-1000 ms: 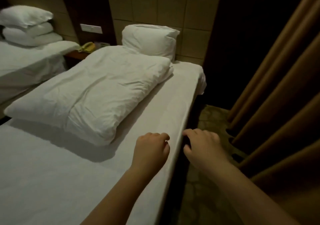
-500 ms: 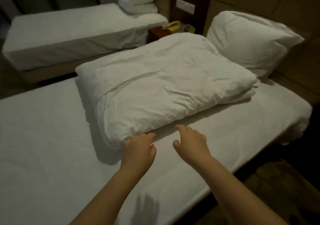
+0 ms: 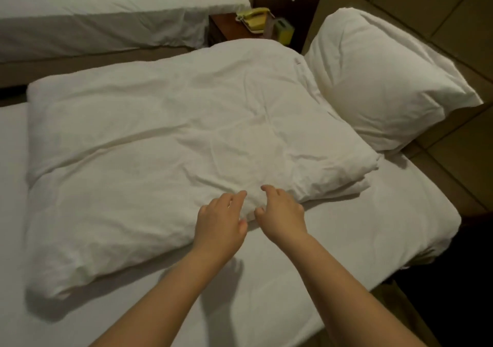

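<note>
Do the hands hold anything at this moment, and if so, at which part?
Nothing is gripped yet. The left hand and right hand, fingers loosely curved, are at the near edge of the folded duvet.

Both hands [image 3: 250, 220] at folded duvet [image 3: 170, 160] near edge, fingers [image 3: 238, 196] loosely spread.

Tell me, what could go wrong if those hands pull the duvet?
The left hand and right hand sit close together at the near edge of the duvet, so a pull there might bunch it instead of spreading it evenly. The duvet touches the pillow, so a tug could drag the pillow crooked. Flung open hard, it might brush the phone behind it.
</note>
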A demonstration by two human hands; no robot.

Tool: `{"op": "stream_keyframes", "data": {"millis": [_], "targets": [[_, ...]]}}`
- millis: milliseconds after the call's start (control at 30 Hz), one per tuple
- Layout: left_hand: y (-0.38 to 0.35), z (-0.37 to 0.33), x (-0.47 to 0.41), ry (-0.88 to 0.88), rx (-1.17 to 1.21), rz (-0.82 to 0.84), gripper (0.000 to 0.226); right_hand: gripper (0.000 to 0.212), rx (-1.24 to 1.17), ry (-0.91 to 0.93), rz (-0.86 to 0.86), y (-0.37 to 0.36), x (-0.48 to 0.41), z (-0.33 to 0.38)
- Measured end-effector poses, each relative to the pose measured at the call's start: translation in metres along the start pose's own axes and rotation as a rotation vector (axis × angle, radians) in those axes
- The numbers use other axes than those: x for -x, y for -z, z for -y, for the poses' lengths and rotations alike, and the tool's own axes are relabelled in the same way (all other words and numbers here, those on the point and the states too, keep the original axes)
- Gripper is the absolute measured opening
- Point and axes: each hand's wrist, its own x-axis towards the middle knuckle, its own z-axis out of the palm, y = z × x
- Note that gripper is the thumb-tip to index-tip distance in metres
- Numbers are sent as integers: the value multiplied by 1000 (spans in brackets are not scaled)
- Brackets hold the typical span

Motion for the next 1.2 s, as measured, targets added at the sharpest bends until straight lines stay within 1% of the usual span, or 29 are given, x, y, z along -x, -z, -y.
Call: {"op": "stream_keyframes", "data": {"millis": [67, 133, 233, 333, 400, 467, 533, 600, 633, 667, 700, 733, 767, 833, 867, 900, 933, 967, 1000, 1033, 1067, 1100, 1133, 1167, 1200], "targets": [[-16, -30, -35, -2, -4, 41, 58, 57, -70, -73, 39, 15, -28, -34], [-35, -64, -73, -32, -22, 1, 58, 59, -123, -140, 71, 27, -61, -73], [-75, -120, -136, -17, -3, 2, 59, 60, -144, -165, 79, 45, -119, -137], [-125, -176, -195, 2, -6, 44, 60, 56, -163, -157, 61, 65, -178, -206], [-159, -211, -224, 21, -37, 98, 66, 57, -168, -178, 25, 75, -208, -255], [-189, -239, -249, 25, -84, 144, 74, 62, -220, -253, -50, 85, -235, -303], [-211, -263, -274, 32, -141, 202, 84, 71, -353, -363, -70, 88, -260, -349], [-230, -281, -296, 31, -216, 302, 91, 85, -602, -499, 14, 83, -282, -386], [-239, -289, -305, 26, -246, 338, 93, 90, -779, -568, 85, 78, -291, -399], [-247, -295, -312, 21, -264, 351, 92, 91, -957, -631, 172, 74, -298, -408], [-253, -301, -319, 23, -278, 354, 90, 87, -1107, -681, 270, 70, -304, -413], [-260, -303, -325, 31, -295, 358, 87, 79, -1208, -705, 373, 68, -307, -415], [-265, -303, -330, 42, -315, 368, 83, 70, -1248, -704, 447, 65, -311, -416], [-267, -299, -339, 70, -360, 408, 73, 55, -1197, -641, 511, 63, -316, -412], [-260, -299, -344, 97, -321, 406, 69, 51, -1135, -566, 500, 71, -321, -404], [-247, -301, -349, 122, -194, 330, 64, 49, -1050, -440, 441, 84, -329, -393], [-226, -306, -356, 157, -19, 175, 60, 49, -992, -286, 333, 109, -336, -378], [-200, -312, -370, 191, 136, -45, 56, 45, -1001, -116, 173, 141, -344, -361], [-170, -318, -388, 157, 214, -296, 53, 35, -1063, 51, 14, 179, -348, -342], [-147, -324, -405, 82, 192, -518, 48, 14, -1162, 160, -92, 213, -348, -329], [-131, -329, -419, 10, 128, -659, 46, 14, -1248, 218, -186, 236, -344, -323], [-126, -333, -430, -62, 61, -693, 45, 29, -1308, 196, -260, 241, -347, -327], [-131, -338, -435, -123, -15, -586, 47, 33, -1346, 134, -280, 236, -346, -338], [-149, -338, -432, -153, -102, -367, 50, 28, -1302, 4, -262, 213, -345, -357], [-175, -334, -423, -134, -187, -131, 54, 16, -1210, -149, -204, 182, -341, -378]]}}
